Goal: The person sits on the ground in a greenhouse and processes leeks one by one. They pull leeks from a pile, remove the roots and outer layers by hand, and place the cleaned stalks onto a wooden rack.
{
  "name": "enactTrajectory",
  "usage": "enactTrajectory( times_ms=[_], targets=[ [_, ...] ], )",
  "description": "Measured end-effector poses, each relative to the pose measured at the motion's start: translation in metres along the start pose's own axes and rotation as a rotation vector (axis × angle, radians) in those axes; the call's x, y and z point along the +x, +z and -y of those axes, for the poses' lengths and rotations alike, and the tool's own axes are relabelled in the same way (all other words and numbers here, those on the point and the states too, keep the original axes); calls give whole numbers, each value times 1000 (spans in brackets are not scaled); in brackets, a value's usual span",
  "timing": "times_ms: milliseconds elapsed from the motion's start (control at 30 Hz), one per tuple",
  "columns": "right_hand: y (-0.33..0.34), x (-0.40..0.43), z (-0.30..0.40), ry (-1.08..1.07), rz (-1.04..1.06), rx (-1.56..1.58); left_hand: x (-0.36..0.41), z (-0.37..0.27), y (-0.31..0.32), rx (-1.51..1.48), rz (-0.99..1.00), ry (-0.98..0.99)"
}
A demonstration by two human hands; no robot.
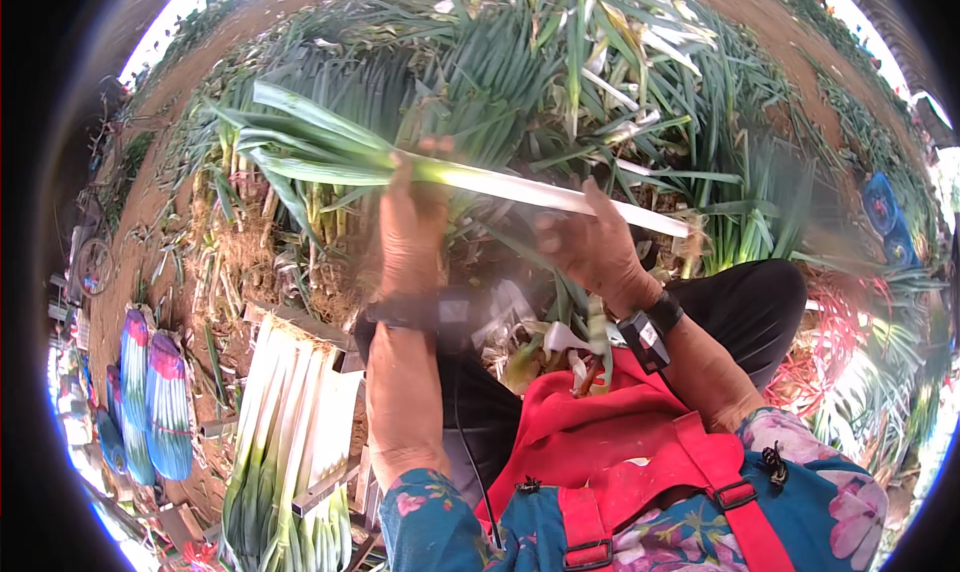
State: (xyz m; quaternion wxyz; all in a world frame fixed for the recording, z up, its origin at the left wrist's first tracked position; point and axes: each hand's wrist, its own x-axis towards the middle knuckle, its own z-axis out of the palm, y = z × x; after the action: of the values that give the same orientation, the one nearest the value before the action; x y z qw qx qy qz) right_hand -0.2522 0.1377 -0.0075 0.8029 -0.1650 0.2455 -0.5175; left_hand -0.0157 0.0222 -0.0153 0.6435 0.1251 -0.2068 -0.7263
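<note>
A long leek-like stalk [502, 183], probably a large Welsh onion, lies slantwise before me. Its green leaves fan out at the left and its white shaft ends in roots at the right. My left hand [416, 204] is closed around the part where green turns white. Across the white shaft, nearer the roots, lies the thumb of my right hand [600, 245]. Motion blurs that hand's fingers below the shaft, so whether they grip it cannot be told. Scraps of peeled leaf [562, 339] lie under my hands.
Cleaned stalks [292, 407] rest in a metal-and-wood rack at lower left. Blue-wrapped bundles [169, 414] lie farther left. Untrimmed stalks [487, 69] are heaped ahead. Red twine [814, 347] lies at right, and blue wrapped things [885, 212] sit at the far right.
</note>
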Motion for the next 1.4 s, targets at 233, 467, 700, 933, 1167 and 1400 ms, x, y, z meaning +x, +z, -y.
enactTrajectory(
  times_ms=[233,467,700,933,1167,1400],
  targets=[
    [2,-36,42,-372,-262,-153,-76,21,74,607,25,-527],
    [7,-88,65,-438,-263,-560,-94,57,88,1771,286,733],
    [21,-124,77,-526,-370,-641,-81,97,55,1810,369,752],
    [-9,-149,99,-558,-331,-509,-81,115,87,1740,378,944],
    [-22,-153,98,-588,-136,-404,-94,103,116,1705,454,1024],
    [-11,-135,79,-612,-181,-266,-79,58,116,1832,449,1116]
  ],
)
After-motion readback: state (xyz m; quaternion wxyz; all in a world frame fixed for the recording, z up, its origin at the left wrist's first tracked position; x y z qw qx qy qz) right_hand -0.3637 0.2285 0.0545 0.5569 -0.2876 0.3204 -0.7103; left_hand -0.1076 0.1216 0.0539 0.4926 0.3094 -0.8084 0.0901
